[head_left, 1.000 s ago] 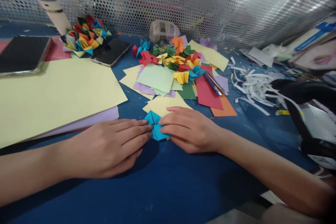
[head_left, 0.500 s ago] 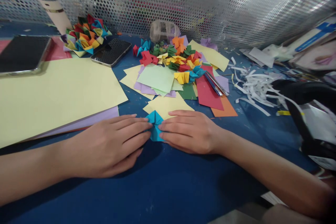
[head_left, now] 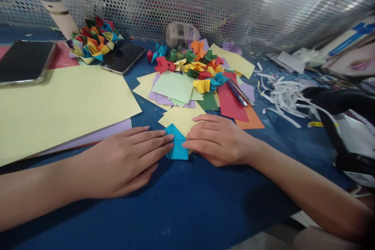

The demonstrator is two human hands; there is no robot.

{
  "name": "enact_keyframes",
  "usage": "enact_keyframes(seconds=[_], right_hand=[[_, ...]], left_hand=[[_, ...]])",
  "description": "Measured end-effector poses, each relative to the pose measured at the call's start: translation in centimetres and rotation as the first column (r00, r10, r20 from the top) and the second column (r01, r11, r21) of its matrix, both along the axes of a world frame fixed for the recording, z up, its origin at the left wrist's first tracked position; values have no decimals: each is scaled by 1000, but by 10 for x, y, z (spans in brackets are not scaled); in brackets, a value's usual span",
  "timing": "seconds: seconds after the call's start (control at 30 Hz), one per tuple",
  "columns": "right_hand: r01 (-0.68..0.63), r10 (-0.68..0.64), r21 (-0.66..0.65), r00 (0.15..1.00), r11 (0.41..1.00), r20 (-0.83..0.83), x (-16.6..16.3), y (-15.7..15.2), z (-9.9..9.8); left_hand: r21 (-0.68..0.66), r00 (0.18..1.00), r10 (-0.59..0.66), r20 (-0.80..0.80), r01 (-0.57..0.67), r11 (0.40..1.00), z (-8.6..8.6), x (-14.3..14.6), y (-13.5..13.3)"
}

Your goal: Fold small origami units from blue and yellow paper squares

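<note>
A small folded piece of blue origami paper (head_left: 178, 149) lies on the blue table, with a pointed top and creases across it. My left hand (head_left: 129, 160) is stretched out flat, its fingertips resting on the paper's left part. At the right edge, the bent fingers of my right hand (head_left: 218, 140) close on the paper; its thumb is hidden underneath. Just behind the blue paper are pale yellow sheets (head_left: 178, 118), partly covered by my right hand.
Folded paper pieces (head_left: 199, 66) and coloured sheets (head_left: 172, 86) are heaped behind my hands, with a pen-like tool (head_left: 238, 91). Two phones (head_left: 26, 60), large yellow paper (head_left: 67, 101) and a paper flower cluster (head_left: 95, 41) are left. White paper strips (head_left: 283, 95) lie right.
The blue paper's right flap has opened outward, so its right side now shows wider and smoother. My right hand has shifted slightly right and its fingers have bent. My left hand stays nearly in place.
</note>
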State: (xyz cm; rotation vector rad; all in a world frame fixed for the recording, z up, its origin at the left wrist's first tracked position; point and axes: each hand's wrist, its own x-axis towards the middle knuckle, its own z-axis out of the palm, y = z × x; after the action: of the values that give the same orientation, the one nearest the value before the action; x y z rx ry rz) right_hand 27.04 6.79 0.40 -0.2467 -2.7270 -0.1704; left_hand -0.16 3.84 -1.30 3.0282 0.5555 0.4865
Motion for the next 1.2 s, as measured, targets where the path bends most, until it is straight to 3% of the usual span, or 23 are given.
enact_keyframes(seconds=[0.17,0.43,1.2], right_hand=[[-21,21,27,1000,999,-17,-1,1,0],[3,-6,-86,999,996,-33,-4,3,-2],[38,-36,-114,999,993,15,-5,4,-4]], left_hand=[[-15,1000,5,4,-5,1000,-1,0,0],[-31,1000,-4,1,4,1000,1,1,1],[-35,1000,7,-9,-7,999,1,0,0]])
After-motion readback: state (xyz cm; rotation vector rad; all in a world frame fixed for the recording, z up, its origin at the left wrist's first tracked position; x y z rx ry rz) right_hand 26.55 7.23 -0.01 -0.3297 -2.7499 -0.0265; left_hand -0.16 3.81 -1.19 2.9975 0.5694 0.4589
